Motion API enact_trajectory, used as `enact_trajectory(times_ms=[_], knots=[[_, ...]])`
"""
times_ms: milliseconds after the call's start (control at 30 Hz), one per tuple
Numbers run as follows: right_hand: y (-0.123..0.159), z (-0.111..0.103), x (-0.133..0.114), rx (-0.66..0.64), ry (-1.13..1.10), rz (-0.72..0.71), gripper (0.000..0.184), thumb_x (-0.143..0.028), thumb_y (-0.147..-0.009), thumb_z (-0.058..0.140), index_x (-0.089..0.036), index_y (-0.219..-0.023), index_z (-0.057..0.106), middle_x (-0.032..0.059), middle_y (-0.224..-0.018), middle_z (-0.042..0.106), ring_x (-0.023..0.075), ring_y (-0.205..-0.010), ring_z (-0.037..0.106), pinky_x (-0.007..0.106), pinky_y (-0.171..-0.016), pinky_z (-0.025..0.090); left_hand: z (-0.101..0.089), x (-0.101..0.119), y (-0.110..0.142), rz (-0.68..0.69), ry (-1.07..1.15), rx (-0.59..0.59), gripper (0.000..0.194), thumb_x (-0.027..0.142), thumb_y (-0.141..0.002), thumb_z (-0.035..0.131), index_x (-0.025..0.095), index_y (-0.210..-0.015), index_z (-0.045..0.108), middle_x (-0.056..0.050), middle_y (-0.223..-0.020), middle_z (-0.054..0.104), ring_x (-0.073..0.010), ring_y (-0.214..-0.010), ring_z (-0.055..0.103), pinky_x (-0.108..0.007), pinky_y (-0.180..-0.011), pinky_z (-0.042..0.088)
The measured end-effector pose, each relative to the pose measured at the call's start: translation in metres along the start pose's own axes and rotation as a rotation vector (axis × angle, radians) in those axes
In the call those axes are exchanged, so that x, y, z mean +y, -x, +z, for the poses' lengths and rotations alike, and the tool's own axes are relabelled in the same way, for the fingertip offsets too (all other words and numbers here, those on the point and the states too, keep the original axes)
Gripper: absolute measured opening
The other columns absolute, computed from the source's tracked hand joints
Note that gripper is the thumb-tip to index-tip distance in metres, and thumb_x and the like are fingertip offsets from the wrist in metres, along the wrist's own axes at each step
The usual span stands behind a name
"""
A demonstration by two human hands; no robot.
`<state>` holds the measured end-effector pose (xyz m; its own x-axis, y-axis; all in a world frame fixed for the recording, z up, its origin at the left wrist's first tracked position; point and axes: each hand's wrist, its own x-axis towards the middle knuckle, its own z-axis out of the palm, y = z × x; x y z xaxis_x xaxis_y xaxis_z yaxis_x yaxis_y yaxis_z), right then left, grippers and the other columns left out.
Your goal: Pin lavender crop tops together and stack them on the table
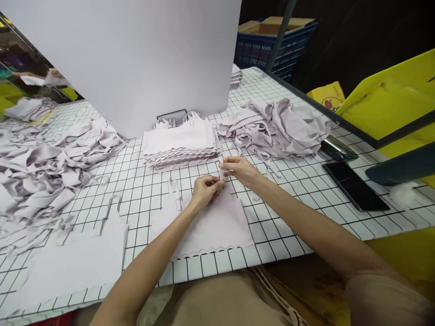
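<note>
A pale lilac camisole [217, 226] lies flat on the gridded tabletop in front of me, its wavy hem toward my body. My left hand [206, 190] pinches the lower part of one narrow shoulder strap [221, 173] near the neckline. Just above and to the right, my right hand [242, 171] has thumb and fingers closed on the upper end of that strap. The other strap lies loose to the left of my left hand. Beyond my hands sits a stack of matching camisoles [181, 138] with wavy edges.
A large heap of lilac garments [44, 167] covers the left side, with another flat camisole [76, 256] before it. At right are a crumpled garment pile [278, 129], a black phone [355, 185] and a dark cylinder [401, 165]. A tall white panel [152, 59] stands behind.
</note>
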<state>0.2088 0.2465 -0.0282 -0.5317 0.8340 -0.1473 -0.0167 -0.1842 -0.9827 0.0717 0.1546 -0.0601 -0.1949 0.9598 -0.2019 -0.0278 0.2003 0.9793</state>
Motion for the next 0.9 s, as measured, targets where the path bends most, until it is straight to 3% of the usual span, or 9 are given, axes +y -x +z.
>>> enact_trajectory(times_ms=[167, 300, 433, 533, 633, 767, 900], knots=[[-0.006, -0.002, -0.005, 0.113, -0.203, -0.018, 0.034, -0.043, -0.058, 0.085, -0.018, -0.071, 0.066, 0.0041, -0.086, 0.064, 0.0165, -0.081, 0.055, 0.031, -0.066, 0.048, 0.002, -0.001, 0.002, 0.007, -0.067, -0.01, 0.02, 0.03, -0.067, 0.079, 0.015, -0.062, 0.066, 0.003, -0.052, 0.054, -0.0067, -0.04, 0.045, -0.019, -0.037, 0.032], [-0.017, -0.013, -0.018, 0.175, -0.135, -0.138, 0.036, -0.049, -0.06, 0.084, -0.018, -0.073, 0.07, 0.0072, -0.089, 0.068, 0.022, -0.092, 0.058, 0.034, -0.071, 0.047, 0.003, -0.004, 0.0, -0.018, -0.084, -0.025, 0.02, 0.03, -0.068, 0.078, 0.014, -0.062, 0.067, 0.002, -0.05, 0.054, -0.0084, -0.038, 0.047, -0.019, -0.034, 0.033], [-0.016, -0.014, -0.025, 0.221, -0.035, -0.293, 0.029, -0.048, -0.066, 0.081, -0.02, -0.07, 0.072, 0.0041, -0.083, 0.065, 0.0222, -0.093, 0.058, 0.039, -0.083, 0.046, 0.002, -0.001, -0.002, -0.02, -0.042, 0.003, 0.022, 0.029, -0.067, 0.081, 0.013, -0.062, 0.066, 0.001, -0.054, 0.058, -0.0083, -0.04, 0.05, -0.019, -0.036, 0.038], [-0.005, -0.01, -0.025, 0.271, 0.281, -0.579, 0.019, -0.039, -0.078, 0.075, -0.023, -0.068, 0.073, 0.0035, -0.077, 0.059, 0.0219, -0.09, 0.055, 0.041, -0.088, 0.045, -0.006, 0.013, 0.003, 0.025, 0.041, 0.076, 0.026, 0.034, -0.071, 0.079, 0.014, -0.086, 0.072, -0.006, -0.085, 0.07, -0.0095, -0.057, 0.061, -0.021, -0.05, 0.051], [0.007, -0.006, -0.021, 0.255, 0.713, -0.928, 0.019, -0.025, -0.091, 0.059, -0.027, -0.087, 0.077, 0.0058, -0.085, 0.063, 0.0228, -0.09, 0.054, 0.044, -0.086, 0.046, -0.015, 0.035, 0.016, 0.012, 0.239, 0.042, 0.038, 0.04, -0.079, 0.075, 0.015, -0.107, 0.072, -0.011, -0.112, 0.071, -0.0129, -0.076, 0.067, -0.027, -0.069, 0.058], [0.016, 0.0, -0.013, 0.2, 1.027, -1.085, 0.029, -0.014, -0.093, 0.05, -0.027, -0.102, 0.075, 0.0067, -0.104, 0.07, 0.0242, -0.103, 0.058, 0.054, -0.103, 0.038, -0.018, 0.055, 0.032, -0.152, 0.551, -0.119, 0.034, 0.043, -0.082, 0.074, 0.012, -0.097, 0.074, -0.015, -0.104, 0.075, -0.018, -0.078, 0.071, -0.033, -0.078, 0.06], [0.019, 0.006, -0.006, 0.19, 1.133, -1.138, 0.029, -0.013, -0.095, 0.048, -0.025, -0.106, 0.072, 0.0062, -0.105, 0.073, 0.0235, -0.105, 0.061, 0.06, -0.112, 0.029, -0.013, 0.054, 0.042, -0.21, 0.603, -0.115, 0.033, 0.034, -0.071, 0.085, 0.011, -0.091, 0.075, -0.013, -0.096, 0.077, -0.0163, -0.076, 0.071, -0.029, -0.077, 0.06]])
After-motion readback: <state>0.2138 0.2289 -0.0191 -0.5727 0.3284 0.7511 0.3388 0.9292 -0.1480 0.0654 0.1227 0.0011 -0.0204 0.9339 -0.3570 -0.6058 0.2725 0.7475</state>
